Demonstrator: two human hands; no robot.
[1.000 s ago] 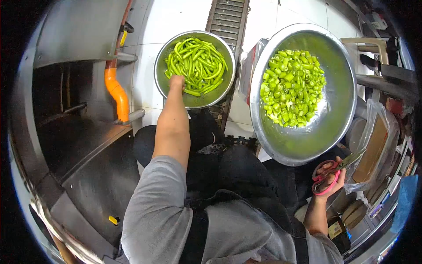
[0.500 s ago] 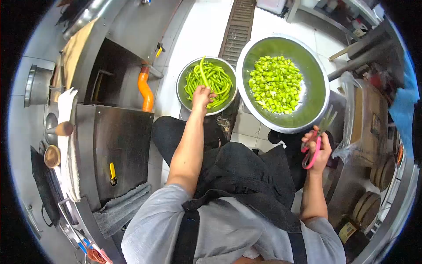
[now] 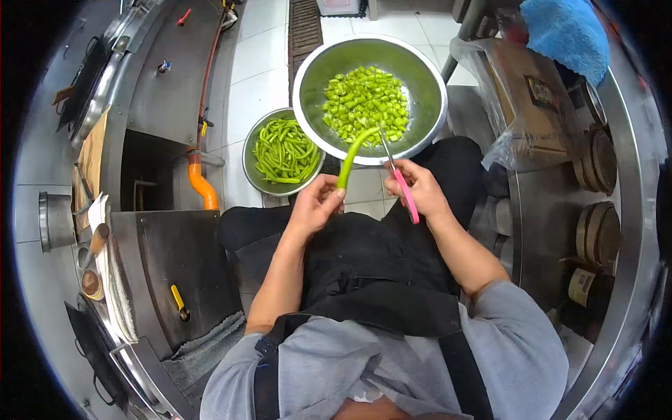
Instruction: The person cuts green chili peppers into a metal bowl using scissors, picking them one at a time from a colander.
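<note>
My left hand [image 3: 318, 203] is closed on the lower end of a long green pepper [image 3: 352, 157], whose tip curves up over the near rim of the large metal bowl [image 3: 439, 105]. Pink-handled scissors [image 3: 404, 189] are gripped in my right hand [image 3: 422, 190], with the blades pointing up at the pepper's tip. Whether the blades touch it I cannot tell. Cut green pepper pieces [image 3: 365, 101] lie in the large bowl. Left of it, a smaller metal bowl [image 3: 247, 162] holds whole long green peppers [image 3: 285, 149].
A steel cabinet [image 3: 178, 269] with a yellow-handled valve [image 3: 179, 302] and an orange pipe [image 3: 201, 183] stand at my left. To the right are a plastic-covered cardboard box [image 3: 535, 105], a blue cloth [image 3: 567, 38] and a steel shelf edge [image 3: 630, 231]. A floor drain grate [image 3: 304, 42] runs ahead.
My left hand has come back from the smaller bowl with a pepper. My right hand has brought the scissors left and up to the pepper's tip. The camera view has shifted.
</note>
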